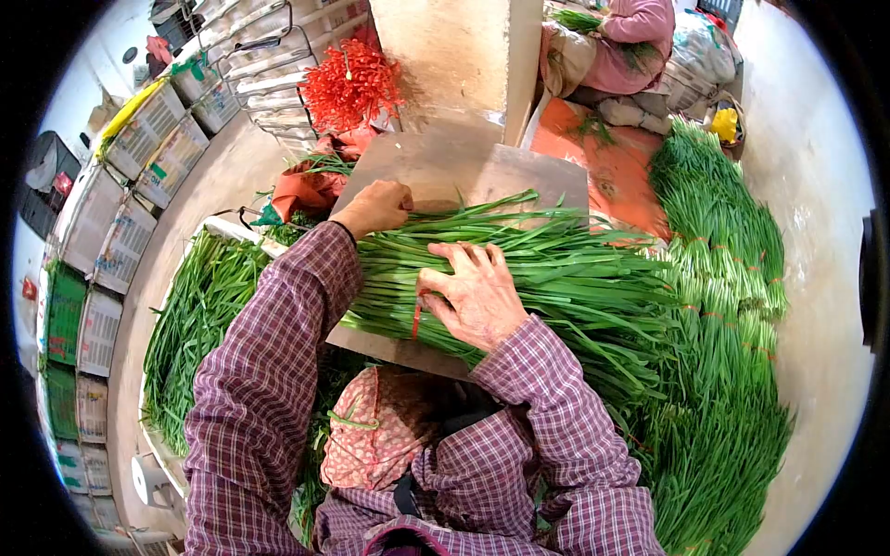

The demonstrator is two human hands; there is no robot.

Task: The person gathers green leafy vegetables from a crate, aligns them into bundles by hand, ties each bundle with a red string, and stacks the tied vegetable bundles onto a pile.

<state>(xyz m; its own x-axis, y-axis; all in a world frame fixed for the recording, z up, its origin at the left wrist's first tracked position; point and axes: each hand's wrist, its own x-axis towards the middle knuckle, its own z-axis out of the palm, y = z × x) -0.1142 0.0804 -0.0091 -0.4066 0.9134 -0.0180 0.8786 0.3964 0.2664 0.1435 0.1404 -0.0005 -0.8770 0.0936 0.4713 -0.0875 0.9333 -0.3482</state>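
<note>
A thick bunch of garlic chives lies across a brown board in front of me, its leaf tips spreading to the right. My right hand grips the bunch from above, fingers bent over the leaves. Beside its thumb, a red tie shows at the near side of the bunch. My left hand is closed at the far left edge of the bunch; whatever its fingers hold is hidden.
Tied bundles of chives are piled along the right wall. Loose greens fill a container at left. A cluster of red ties hangs behind the board. Another person sits at the back beside an orange sheet. Crates line the left.
</note>
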